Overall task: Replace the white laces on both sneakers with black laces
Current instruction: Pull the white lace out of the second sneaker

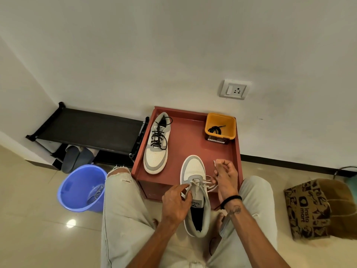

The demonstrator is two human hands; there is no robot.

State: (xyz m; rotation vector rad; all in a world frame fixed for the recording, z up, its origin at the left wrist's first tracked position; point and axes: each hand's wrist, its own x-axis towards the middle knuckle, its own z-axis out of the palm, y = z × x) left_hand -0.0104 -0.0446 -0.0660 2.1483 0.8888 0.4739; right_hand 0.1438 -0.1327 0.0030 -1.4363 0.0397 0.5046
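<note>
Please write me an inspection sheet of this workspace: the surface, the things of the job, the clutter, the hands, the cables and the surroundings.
Surface: red tray-top stand against the wall, raised rim.
Job's things: far sneaker already laced black; near sneaker with its white lace partly pulled out; spare black lace coiled in the yellow tub.
Clutter: something pale, perhaps a removed lace, in the blue bucket; printed paper bag on the floor.
Hands: left hand pinches the lace at the eyelets; right hand holds the lace end raised.
Cables: nothing seen clearly.
Surroundings: black shoe rack with slippers below; wall socket; tiled floor.
</note>
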